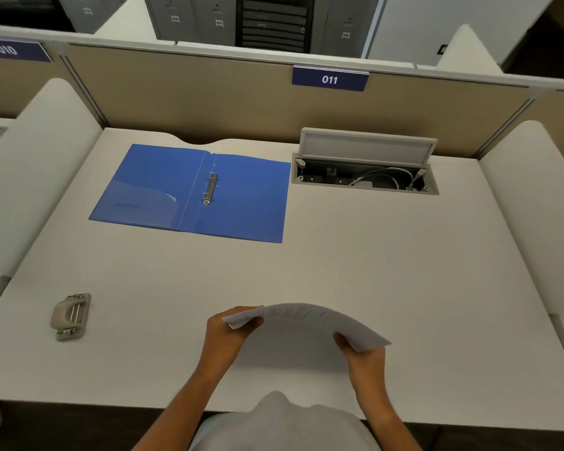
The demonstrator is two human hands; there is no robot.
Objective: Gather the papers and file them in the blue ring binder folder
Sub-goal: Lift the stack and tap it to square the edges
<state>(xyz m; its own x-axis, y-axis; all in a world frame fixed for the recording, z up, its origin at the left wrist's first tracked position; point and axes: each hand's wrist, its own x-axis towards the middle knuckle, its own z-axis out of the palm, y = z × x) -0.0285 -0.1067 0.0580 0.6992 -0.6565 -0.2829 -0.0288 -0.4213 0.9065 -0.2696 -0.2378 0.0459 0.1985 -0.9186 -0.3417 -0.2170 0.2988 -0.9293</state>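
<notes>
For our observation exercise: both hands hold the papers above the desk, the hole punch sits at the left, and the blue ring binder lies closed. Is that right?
No: the head view shows the blue ring binder lying open. The left hand and right hand hold the papers above the desk, hole punch at the left.

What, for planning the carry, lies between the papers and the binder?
Only bare desk between papers and binder, in the head view; the hole punch sits aside.

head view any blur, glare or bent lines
Head view: wide-angle distortion bows the partition and desk edges; the papers look blurred, print unreadable; a pale sheen lies on the left cover of the blue binder; soft shadow beneath the papers.
</notes>
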